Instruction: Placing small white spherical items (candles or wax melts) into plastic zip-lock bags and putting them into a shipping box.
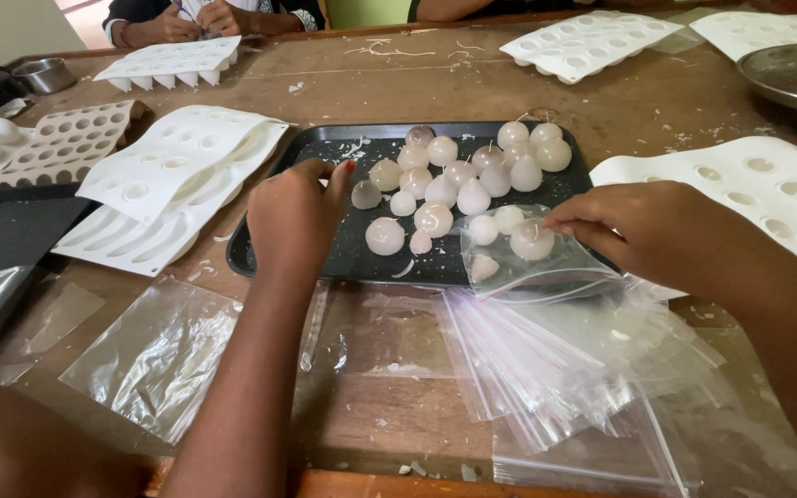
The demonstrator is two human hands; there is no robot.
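1. Right hand [657, 231]: the fingers [572, 221] are pinched closed on the upper edge of a clear zip bag [532, 267]. The bag lies across the near right edge of the black tray [325, 138], its mouth towards the tray.
2. Inside the bag are several round white wax candles; one candle in the bag [532, 241] sits directly beside the pinching fingertips.
3. Left hand [292, 217]: the fingers are curled over the left part of the tray. Whether they hold anything cannot be told, since the palm faces away. The nearest loose candle [366, 195] lies just beside the fingertips, apart from them.
4. The cluster of candles [472, 171] fills the centre and right of the tray. The left strip of the tray, under the left hand, is mostly bare.
5. A fanned stack of empty zip bags [555, 369] lies on the tabletop [389, 74] near the tray's front edge, below the right hand.
6. White silicone moulds [177, 175] border the tray's left edge; another mould [758, 184] borders its right edge, behind the right wrist.
7. A flat clear bag [159, 355] lies left of the left forearm.
8. Another person's hands [196, 20] rest at the far edge, well apart.
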